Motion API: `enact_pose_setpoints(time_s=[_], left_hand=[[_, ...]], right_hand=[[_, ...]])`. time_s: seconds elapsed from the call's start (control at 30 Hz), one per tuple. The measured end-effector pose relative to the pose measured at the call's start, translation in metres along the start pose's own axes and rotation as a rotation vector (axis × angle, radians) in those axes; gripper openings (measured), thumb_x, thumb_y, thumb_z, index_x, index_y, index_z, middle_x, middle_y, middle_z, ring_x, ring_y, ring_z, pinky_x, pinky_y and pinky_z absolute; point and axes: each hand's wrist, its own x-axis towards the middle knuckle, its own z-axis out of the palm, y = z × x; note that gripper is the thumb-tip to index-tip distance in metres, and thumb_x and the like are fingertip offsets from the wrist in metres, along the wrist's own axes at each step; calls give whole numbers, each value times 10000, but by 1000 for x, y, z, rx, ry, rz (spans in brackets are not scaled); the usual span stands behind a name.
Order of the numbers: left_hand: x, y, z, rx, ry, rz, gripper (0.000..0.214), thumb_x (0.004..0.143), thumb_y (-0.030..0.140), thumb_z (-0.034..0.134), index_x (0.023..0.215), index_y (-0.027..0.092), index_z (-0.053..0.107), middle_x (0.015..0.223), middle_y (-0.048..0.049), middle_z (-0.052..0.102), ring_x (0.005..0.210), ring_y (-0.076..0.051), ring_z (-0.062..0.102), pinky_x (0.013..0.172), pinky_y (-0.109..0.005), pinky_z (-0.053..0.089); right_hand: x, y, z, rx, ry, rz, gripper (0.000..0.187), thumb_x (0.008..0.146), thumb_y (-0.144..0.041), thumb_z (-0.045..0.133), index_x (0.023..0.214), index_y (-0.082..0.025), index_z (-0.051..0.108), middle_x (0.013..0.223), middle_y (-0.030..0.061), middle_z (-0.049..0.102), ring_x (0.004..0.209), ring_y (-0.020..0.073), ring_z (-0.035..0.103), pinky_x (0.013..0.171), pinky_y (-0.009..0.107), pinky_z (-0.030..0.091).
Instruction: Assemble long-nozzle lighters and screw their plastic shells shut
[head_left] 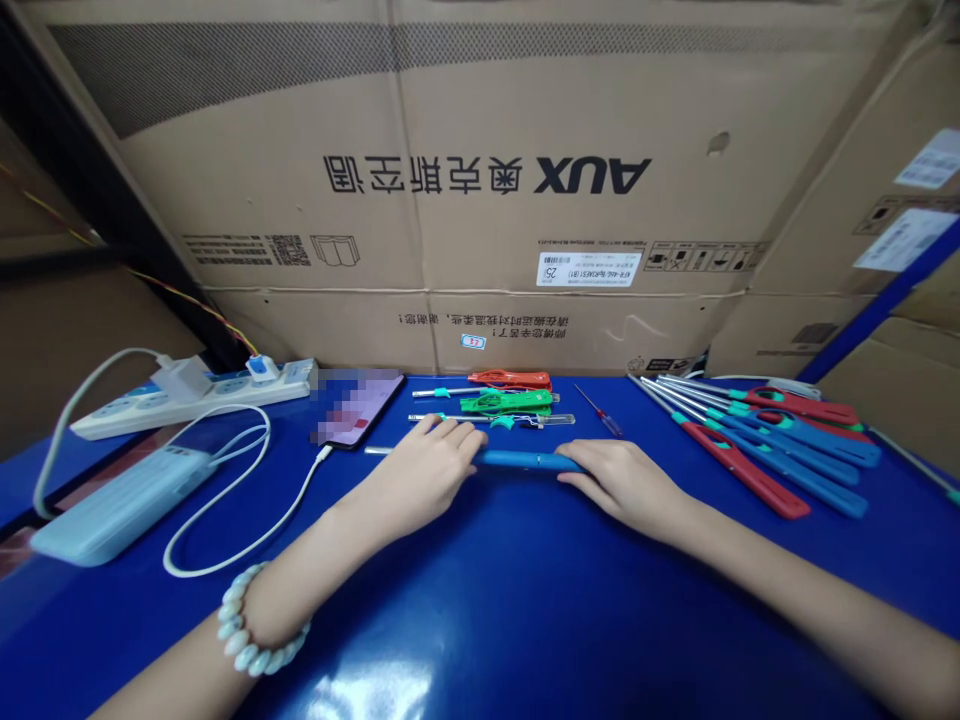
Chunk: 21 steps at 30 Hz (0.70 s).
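Observation:
A blue long-necked lighter (525, 460) lies crosswise between my two hands, just above or on the blue tabletop. My left hand (433, 462) is closed around its front part, and the metal tube sticks out to the left. The fingers of my right hand (626, 485) close on the right end of the handle. Behind my hands lie an orange casing half (517, 380), a green casing half (502, 402) and a clear fuel tank (556, 419) with metal tube parts. A small screwdriver (600, 412) rests to their right.
Several red and blue lighters (750, 460) lie fanned out at the right. At the left are a power strip (202, 395), a light-blue power bank (124, 505), a white cable (247, 570) and a phone (364, 405). A cardboard wall (480, 110) stands behind.

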Motion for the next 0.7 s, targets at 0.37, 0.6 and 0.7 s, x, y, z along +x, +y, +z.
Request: enact_pose_setpoints(time_s=[0.37, 0.6, 0.7], left_hand=[[5, 43, 29, -533, 103, 51, 163, 916, 201, 517, 1071, 149, 528, 1054, -51, 645, 952, -169, 624, 835, -292, 492], [5, 36, 32, -396, 55, 56, 99, 905, 217, 503, 985, 176, 545, 970, -41, 633, 897, -187, 615, 786, -319, 467], [6, 34, 30, -388, 26, 54, 99, 882, 187, 512, 977, 188, 541, 1031, -37, 610, 936, -199, 588, 832, -351, 434]], right_hand=[[-5, -22, 24, -75, 110, -209, 193, 937, -258, 471, 964, -119, 601, 812, 86, 666, 722, 200, 635, 686, 321, 494], [2, 0, -8, 214, 46, -43, 181, 923, -246, 522, 1067, -174, 603, 980, 59, 676, 903, 162, 617, 809, 282, 479], [3, 20, -18, 16, 21, 0, 168, 909, -130, 481, 944, -169, 640, 932, 63, 672, 896, 187, 601, 814, 318, 459]])
